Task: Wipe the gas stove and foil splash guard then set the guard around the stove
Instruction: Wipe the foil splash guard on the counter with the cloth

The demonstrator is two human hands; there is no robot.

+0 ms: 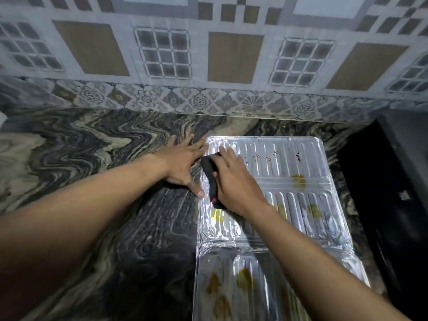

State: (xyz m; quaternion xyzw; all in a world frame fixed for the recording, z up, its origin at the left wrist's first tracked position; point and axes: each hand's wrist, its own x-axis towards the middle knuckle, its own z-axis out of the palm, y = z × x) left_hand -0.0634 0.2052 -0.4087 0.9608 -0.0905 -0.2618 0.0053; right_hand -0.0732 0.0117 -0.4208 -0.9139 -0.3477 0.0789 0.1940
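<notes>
The foil splash guard [298, 163] lies flat on the marble counter, ribbed and shiny, with yellow-brown stains and dark specks on its panels. My right hand [236, 181] presses a black cloth [210, 174] onto the guard's far left panel. My left hand [183, 163] lies flat with fingers spread on the counter, its fingertips and thumb touching the guard's left edge. The black gas stove [393, 181] sits at the right, dark and mostly in shadow.
The swirled black-and-cream marble counter [92, 158] stretches to the left. A patterned tiled wall [231, 56] rises right behind the counter. The stove stands close to the guard's right edge.
</notes>
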